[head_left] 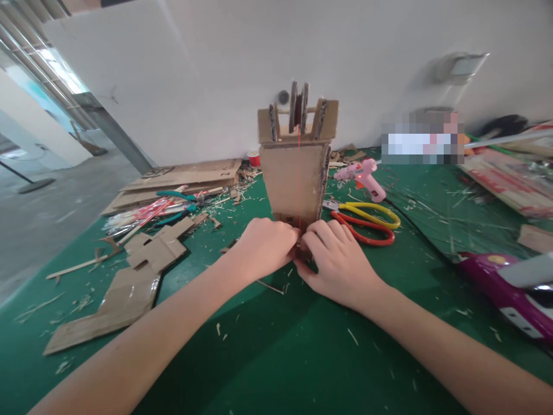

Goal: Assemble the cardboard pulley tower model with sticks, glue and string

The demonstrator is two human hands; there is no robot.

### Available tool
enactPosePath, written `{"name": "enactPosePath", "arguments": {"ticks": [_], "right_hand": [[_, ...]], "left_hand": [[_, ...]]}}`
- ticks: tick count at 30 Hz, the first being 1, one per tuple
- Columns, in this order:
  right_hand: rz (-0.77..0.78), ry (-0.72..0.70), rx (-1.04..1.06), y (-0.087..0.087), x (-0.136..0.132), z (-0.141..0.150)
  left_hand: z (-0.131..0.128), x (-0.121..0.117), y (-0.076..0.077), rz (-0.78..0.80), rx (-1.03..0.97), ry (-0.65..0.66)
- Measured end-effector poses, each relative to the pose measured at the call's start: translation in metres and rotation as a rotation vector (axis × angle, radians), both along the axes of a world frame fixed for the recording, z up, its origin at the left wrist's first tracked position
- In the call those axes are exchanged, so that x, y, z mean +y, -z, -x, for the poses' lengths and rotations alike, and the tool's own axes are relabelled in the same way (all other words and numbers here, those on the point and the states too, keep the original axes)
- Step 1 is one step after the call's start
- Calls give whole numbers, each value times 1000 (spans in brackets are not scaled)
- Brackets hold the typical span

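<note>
The left hand [270, 245] and right hand [334, 256] meet at the foot of the cardboard tower [296, 178], which stands upright on the green tabletop [276, 357]. Red string [299, 173] runs from the spool [299, 109] down to the fingers. Each grip is closed, apparently on the string's lower end, though the fingers hide it. Scissors [367, 222] lie just right of the tower.

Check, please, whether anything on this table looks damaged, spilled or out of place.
Mostly it is clutter: small scraps are strewn over the green table. The cardboard tower stands upright, though its cut edges look rough. The red thread runs straight down its front. I see no spilled liquid.
</note>
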State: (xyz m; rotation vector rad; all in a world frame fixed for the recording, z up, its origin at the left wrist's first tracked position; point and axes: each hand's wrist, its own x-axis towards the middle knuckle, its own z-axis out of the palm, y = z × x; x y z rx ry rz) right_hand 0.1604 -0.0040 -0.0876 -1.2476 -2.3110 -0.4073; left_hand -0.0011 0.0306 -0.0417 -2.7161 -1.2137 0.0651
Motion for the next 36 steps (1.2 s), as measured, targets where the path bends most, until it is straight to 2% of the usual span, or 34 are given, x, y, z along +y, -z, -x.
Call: {"name": "enactPosePath", "arguments": {"ticks": [4,13,28,36], "right_hand": [[-40,62,-57,2,0,6],[-48,128,-6,3,0,6],[51,93,48,2,-2,10],[11,125,-35,6,3,9]], "left_hand": [[1,2,0,13,6,8],[1,3,0,12,12,3],[5,5,0,23,-2,40],[3,3,-4,38,30,42]]}}
